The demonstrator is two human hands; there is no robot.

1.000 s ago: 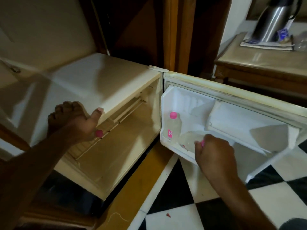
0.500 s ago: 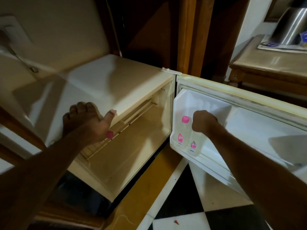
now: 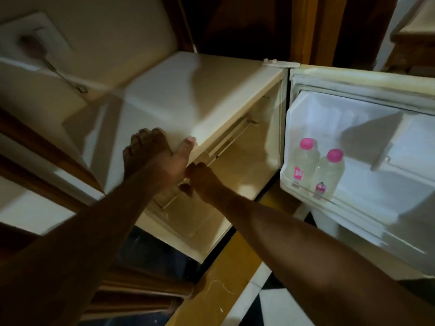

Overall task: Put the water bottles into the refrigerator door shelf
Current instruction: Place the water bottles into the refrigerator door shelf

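Two clear water bottles with pink caps stand upright side by side in the door shelf (image 3: pixel 353 205) of the open white mini refrigerator: the left bottle (image 3: pixel 302 162) near the hinge, the right bottle (image 3: pixel 328 174) beside it. My left hand (image 3: pixel 155 156) rests on the front edge of the refrigerator's top, thumb over the lip. My right hand (image 3: pixel 200 181) is at the cabinet opening just below my left hand, empty, its fingers loosely curled and partly hidden behind the left wrist.
The refrigerator cabinet (image 3: pixel 235 175) is open and looks bare inside, with a wire rack near the top. The door (image 3: pixel 376 137) swings out to the right. A black-and-white tiled floor (image 3: pixel 266 304) lies below. Dark wooden panels (image 3: pixel 306 27) stand behind.
My right hand let go of the second bottle, which now stands in the door shelf, and moved left to the cabinet opening. My left hand stayed on the refrigerator's top.
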